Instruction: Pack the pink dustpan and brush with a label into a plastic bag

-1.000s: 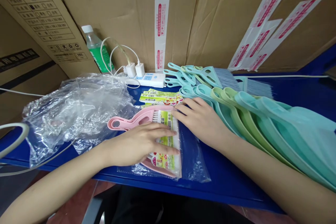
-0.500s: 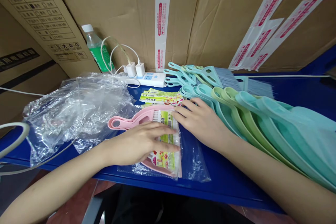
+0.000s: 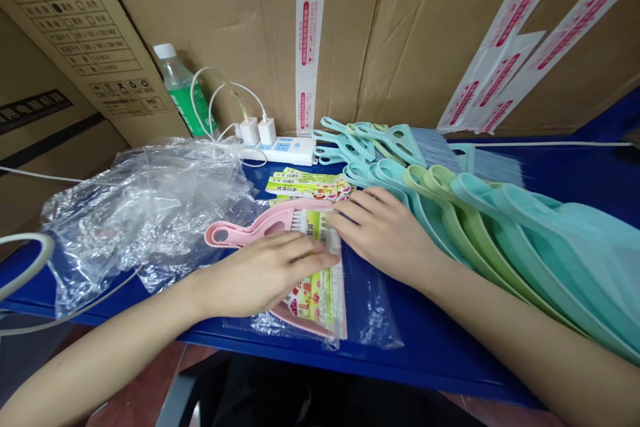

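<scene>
Left hand (image 3: 260, 273) lies flat, fingers spread, pressing on the pink dustpan set (image 3: 295, 260) in its clear bag (image 3: 365, 310) at the table's (image 3: 440, 347) front edge. Right hand (image 3: 387, 233) rests open, fingertips touching the set's paper label (image 3: 315, 280), gripping nothing. Stacked green dustpans (image 3: 500, 240) fan toward the right edge

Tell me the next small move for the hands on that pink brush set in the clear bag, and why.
Probably press the loose bag flap flat over the set. The left hand lies flat on the pink dustpan and brush and its label card, the right hand touches the card's upper edge, and the clear plastic juts out to the right, unfolded.
</scene>
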Demonstrator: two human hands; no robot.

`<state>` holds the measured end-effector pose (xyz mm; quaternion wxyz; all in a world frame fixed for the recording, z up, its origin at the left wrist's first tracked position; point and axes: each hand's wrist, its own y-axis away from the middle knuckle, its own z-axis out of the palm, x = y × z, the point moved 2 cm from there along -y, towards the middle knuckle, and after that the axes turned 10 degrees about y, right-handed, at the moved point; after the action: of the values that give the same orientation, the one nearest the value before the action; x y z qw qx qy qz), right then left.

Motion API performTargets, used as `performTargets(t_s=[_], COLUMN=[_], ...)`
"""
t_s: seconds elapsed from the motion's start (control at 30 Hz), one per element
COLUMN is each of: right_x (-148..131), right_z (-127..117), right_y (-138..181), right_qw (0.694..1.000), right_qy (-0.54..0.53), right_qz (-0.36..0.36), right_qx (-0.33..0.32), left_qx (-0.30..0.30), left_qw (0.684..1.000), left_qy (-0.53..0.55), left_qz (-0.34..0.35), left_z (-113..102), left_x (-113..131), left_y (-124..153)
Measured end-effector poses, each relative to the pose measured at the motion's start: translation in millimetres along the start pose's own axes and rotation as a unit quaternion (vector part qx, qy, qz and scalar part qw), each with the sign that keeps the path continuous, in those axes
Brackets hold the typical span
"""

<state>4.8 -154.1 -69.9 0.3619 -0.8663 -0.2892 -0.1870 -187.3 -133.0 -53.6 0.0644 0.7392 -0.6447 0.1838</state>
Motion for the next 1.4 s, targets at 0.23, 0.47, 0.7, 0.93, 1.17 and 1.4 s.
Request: performTargets(t_s=[0.23, 0.47, 0.7, 0.93, 1.17, 1.4], right_x=[-3.9, -7.6, -7.0, -7.0, -6.1, -8.4], right_z=[0.2, 4.2, 4.0, 4.9, 5.6, 6.1], right_y=[-2.1, -3.2, -3.1, -4.4, -4.9, -4.9], right_qw=[1.000, 0.999, 1.000, 1.000, 1.000, 1.000], right_qy=[-0.011, 0.010, 0.010, 0.013, 0.021, 0.028], right_qz=[-0.027, -0.030, -0.024, -0.019, -0.006, 0.012], right_qx=[-0.006, 0.017, 0.007, 0.019, 0.013, 0.008], left_qx=[0.000, -0.007, -0.011, -0.014, -0.041, -0.052], left_qw=[1.000, 1.000, 1.000, 1.000, 0.999, 0.998], left_qy=[0.014, 0.030, 0.029, 0.019, 0.033, 0.039], left_qz=[0.004, -0.004, 0.003, 0.006, 0.005, 0.001], left_z=[-0.7, -0.1, -0.3, -1.2, -1.9, -1.2], left_x=[0.1, -1.3, -1.5, 0.5, -2.6, -1.8], left_y=[-0.4, -0.6, -0.8, -0.8, -2.7, -3.9])
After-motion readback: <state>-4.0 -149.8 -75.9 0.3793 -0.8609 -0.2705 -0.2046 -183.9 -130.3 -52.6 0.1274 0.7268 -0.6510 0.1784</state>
